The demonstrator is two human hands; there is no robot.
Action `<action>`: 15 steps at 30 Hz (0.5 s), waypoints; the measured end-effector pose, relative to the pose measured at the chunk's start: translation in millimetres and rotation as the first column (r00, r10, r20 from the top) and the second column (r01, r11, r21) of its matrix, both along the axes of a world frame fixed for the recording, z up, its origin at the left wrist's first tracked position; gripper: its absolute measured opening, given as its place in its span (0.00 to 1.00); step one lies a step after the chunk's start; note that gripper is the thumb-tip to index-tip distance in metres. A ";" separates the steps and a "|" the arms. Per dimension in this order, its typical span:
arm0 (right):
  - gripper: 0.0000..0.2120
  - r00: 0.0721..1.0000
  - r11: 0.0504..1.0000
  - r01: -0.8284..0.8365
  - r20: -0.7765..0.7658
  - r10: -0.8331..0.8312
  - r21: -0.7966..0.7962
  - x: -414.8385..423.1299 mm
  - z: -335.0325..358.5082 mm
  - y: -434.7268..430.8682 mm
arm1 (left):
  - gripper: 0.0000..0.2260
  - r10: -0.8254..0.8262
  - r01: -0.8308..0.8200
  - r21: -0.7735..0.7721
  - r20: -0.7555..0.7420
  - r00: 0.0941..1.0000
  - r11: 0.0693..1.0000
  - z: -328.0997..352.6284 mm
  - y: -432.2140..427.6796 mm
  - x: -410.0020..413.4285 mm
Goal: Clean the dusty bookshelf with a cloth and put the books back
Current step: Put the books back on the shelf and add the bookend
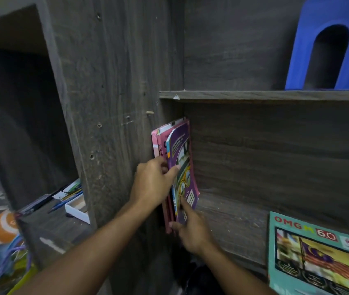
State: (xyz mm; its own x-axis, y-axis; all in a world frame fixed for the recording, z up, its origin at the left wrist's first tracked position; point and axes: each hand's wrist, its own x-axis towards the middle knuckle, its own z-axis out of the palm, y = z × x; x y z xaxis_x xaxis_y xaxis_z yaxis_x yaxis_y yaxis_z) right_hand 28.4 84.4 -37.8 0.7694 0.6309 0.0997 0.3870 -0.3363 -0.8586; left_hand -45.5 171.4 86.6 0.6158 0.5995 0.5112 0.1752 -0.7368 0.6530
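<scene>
Left grip: clamped on the books. The thumb lies across the purple front cover and the fingers are curled round the outer edge of the stack, about halfway up.

Right grip: pinches the same stack at its lower front corner. The forefinger lies straight along the purple cover and the thumb presses on the pink edges below.

Books: a thin stack, purple cover outermost and pink ones behind. It stands upright on the lower shelf, hard against the side panel at the compartment's left end. The tops lean slightly right.

Lower shelf: grey wood grain, with pale specks on the board.

Teal book: lies face up at the right of the lower shelf, well apart from the stack.

Upper shelf: carries a blue plastic piece with an arched opening, at the right.

Left compartment: a white tray and loose pens on its board.
</scene>
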 end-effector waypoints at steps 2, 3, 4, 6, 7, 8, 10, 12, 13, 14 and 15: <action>0.39 1.000 1.000 0.010 -0.017 -0.009 0.009 4.4 -1.2 6.2 | 0.10 0.015 -0.014 0.047 -0.013 1.000 0.999 -5.1 4.1 -2.2; 0.40 1.000 1.000 0.018 -0.020 -0.017 0.023 7.3 -2.1 8.2 | 0.10 0.028 -0.026 0.066 -0.028 0.999 0.997 -6.8 5.2 -1.8; 0.41 0.999 0.999 0.024 -0.030 -0.023 0.036 10.1 -3.1 10.2 | 0.10 0.043 -0.040 0.077 -0.037 0.998 0.996 -6.5 5.2 -0.9; 0.42 0.999 0.999 0.026 -0.045 -0.024 0.041 14.4 -4.2 13.3 | 0.09 0.071 -0.067 0.094 -0.033 0.997 0.993 -3.8 4.0 3.6; 0.43 0.998 0.999 0.021 -0.052 -0.019 0.041 15.9 -4.5 13.3 | 0.09 0.083 -0.079 0.102 -0.041 0.996 0.992 -4.0 3.7 7.1; 0.44 0.998 0.999 0.011 -0.055 -0.009 0.037 17.5 -5.9 14.0 | 0.09 0.100 -0.092 0.110 -0.063 0.993 0.990 -4.3 2.0 9.9; 0.46 0.999 1.000 -0.006 -0.033 0.006 0.011 18.5 -9.5 14.9 | 0.11 0.134 -0.120 0.127 -0.111 0.985 0.985 -8.7 -0.4 14.9; 0.46 0.999 1.000 -0.005 -0.036 0.006 0.027 20.5 -14.8 16.1 | 0.11 0.145 -0.127 0.138 -0.124 0.982 0.982 -15.2 -1.8 19.0; 0.46 0.999 0.999 -0.005 -0.044 0.007 0.037 21.4 -16.1 17.0 | 0.12 0.152 -0.132 0.150 -0.127 0.980 0.980 -17.5 -1.6 20.9; 0.45 0.999 0.999 -0.008 -0.044 0.009 0.037 22.0 -17.6 18.4 | 0.12 0.165 -0.142 0.161 -0.136 0.977 0.977 -18.0 -1.9 21.7; 0.46 0.999 0.999 -0.007 -0.036 0.009 0.034 22.7 -18.3 19.6 | 0.13 0.177 -0.153 0.168 -0.143 0.974 0.974 -18.5 -1.5 22.7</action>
State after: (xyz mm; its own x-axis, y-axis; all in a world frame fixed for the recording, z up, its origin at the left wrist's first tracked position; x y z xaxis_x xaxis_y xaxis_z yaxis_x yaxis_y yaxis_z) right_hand 51.1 104.0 -56.1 0.7679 0.6338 0.0931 0.3580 -0.3040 -0.8828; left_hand -22.8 169.9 68.1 0.5945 0.6206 0.5112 0.3933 -0.7790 0.4883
